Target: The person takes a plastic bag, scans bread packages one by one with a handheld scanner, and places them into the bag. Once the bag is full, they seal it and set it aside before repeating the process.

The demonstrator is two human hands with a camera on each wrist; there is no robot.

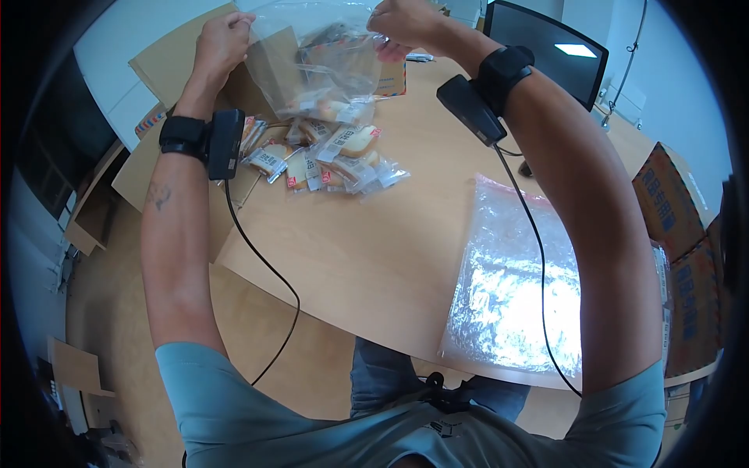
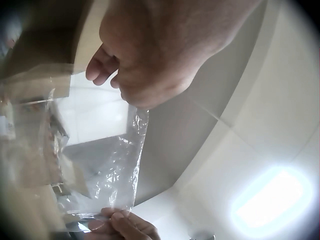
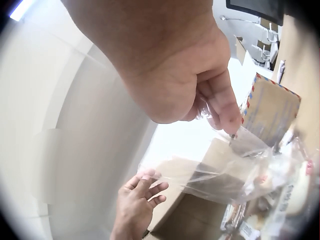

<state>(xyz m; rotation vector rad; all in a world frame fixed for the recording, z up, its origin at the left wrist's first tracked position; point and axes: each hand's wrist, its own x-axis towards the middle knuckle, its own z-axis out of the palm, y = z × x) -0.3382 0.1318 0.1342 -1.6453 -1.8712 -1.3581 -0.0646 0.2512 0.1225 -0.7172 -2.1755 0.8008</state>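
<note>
A clear plastic bag (image 1: 273,58) is stretched upright between my two raised hands at the far side of the table. My left hand (image 1: 222,47) pinches its left upper corner between thumb and fingers. At the opposite corner, my right hand (image 1: 409,27) grips the film, some of it bunched in the curled fingers in the right wrist view. Below the bag lies a heap of small wrapped breads (image 1: 343,152) with printed labels. The bag's lower end overlaps several of these packs, which show through the film.
An open cardboard box (image 1: 175,66) stands behind the heap at the left. Flat clear plastic bags (image 1: 515,288) lie at the table's front right. More printed cartons (image 1: 679,226) stand at the right edge, and a monitor (image 1: 546,51) is at the back. Cables hang from both wrist cameras.
</note>
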